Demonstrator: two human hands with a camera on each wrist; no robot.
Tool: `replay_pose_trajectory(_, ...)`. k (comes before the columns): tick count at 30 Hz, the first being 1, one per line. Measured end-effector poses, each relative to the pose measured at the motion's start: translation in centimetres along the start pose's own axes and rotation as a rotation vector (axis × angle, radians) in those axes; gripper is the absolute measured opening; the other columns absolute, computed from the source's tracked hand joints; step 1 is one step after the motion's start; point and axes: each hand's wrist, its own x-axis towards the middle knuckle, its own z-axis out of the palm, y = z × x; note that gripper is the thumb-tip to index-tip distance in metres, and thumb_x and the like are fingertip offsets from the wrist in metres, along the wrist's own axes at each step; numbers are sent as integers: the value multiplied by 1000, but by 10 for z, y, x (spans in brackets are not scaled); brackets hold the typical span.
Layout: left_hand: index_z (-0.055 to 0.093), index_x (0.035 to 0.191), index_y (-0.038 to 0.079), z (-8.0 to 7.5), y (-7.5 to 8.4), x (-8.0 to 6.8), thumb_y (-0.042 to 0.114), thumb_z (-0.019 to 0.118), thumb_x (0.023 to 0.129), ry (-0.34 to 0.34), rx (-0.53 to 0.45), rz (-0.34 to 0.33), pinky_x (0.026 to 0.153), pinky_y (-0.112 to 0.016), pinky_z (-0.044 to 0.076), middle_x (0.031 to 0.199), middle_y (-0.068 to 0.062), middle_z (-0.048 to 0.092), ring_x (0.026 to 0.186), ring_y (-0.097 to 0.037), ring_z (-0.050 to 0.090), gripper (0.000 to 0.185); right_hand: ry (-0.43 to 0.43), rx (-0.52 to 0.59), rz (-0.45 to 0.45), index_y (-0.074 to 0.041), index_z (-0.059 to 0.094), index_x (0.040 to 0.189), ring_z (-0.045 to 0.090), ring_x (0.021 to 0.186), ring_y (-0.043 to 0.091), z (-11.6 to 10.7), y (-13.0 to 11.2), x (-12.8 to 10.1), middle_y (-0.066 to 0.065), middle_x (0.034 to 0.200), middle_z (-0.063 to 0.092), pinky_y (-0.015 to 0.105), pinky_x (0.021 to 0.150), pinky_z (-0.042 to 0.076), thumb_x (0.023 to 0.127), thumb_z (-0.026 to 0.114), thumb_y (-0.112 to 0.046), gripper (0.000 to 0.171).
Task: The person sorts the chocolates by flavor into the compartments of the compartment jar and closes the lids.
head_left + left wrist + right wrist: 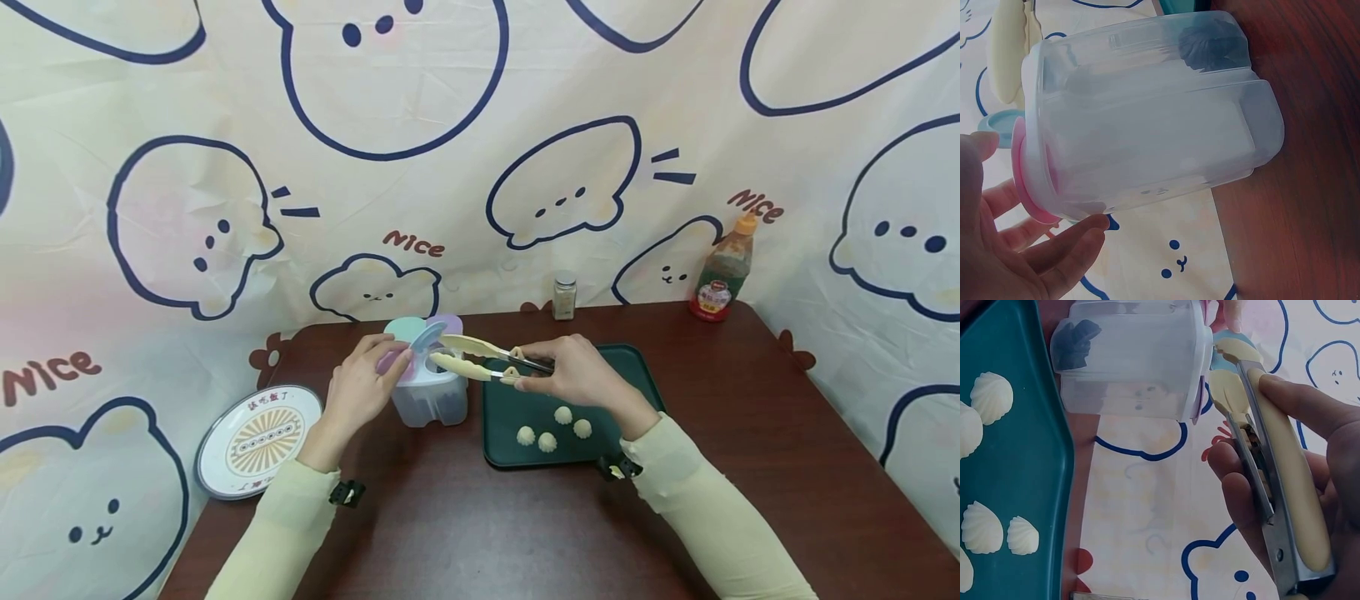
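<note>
your right hand [573, 372] grips the cream-handled tongs [480, 360] near the hinge end, fingers curled round both arms, with the tips held over the open top of the clear plastic container [429, 392]. your left hand [367, 385] rests against the container's left side with fingers only lightly bent, touching the pink lid flap [1022, 181] rather than wrapping the body.

the container stands on the brown table [750, 433], just left of the dark green tray [645, 375], where four white dumplings [551, 429] lie. the tong tips look empty, though the head view is too small to be sure.

the risk is the container: your left hand steadies it only from one side, so a push from the tongs against the rim could tip or slide it. the coloured flaps crowd the opening too, and a tip could catch on one.
</note>
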Motion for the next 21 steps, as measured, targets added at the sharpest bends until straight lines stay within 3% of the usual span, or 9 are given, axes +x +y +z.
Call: replay_pose_trajectory(21, 63, 132, 22, 0, -1, 0, 62, 43, 98, 9, -9, 12, 104, -67, 42, 150, -8, 48, 132, -40, 52, 56, 38, -4, 56, -20, 72, 122, 50, 58, 9, -11, 21, -12, -12, 66, 63, 26, 55, 38, 83, 81, -38, 44)
